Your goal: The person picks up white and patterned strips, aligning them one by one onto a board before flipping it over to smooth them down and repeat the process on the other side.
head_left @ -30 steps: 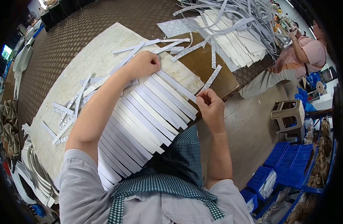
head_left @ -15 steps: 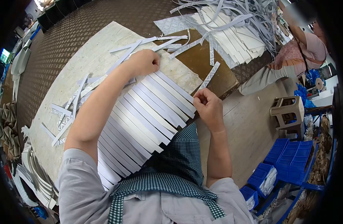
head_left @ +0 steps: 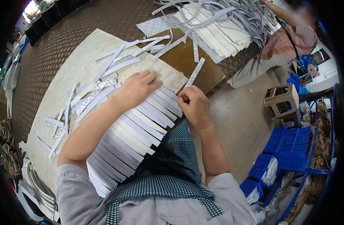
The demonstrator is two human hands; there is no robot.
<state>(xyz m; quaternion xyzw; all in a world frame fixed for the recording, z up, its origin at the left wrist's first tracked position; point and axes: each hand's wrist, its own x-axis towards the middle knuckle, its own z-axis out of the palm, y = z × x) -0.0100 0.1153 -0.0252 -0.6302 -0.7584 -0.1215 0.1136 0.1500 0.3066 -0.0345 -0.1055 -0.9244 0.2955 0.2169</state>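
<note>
A row of long white strips [head_left: 132,131] lies side by side along the near edge of the pale board [head_left: 80,60], their ends jutting past it. My left hand [head_left: 140,89] rests on the far part of the row, fingers stretched out and lying flat over the strips. At the row's right end my right hand [head_left: 196,107] has thumb and forefinger pinched at the tip of the outermost strip. Loose strips with a printed backing [head_left: 95,93] are scattered on the board beyond my left forearm. One more printed strip [head_left: 196,72] lies just past my right hand.
A brown board [head_left: 183,54] adjoins the pale one. Behind it are stacked white pieces [head_left: 213,32] and a tangle of grey strips [head_left: 247,22]. Another person [head_left: 288,45] stands at the right. A plastic stool [head_left: 282,101] and blue bins [head_left: 288,148] are on the floor.
My left hand has gone from a closed grip at the strips' far end to lying flat on them, nearer me. My right hand stays pinched at the strip tip. The view has shifted slightly.
</note>
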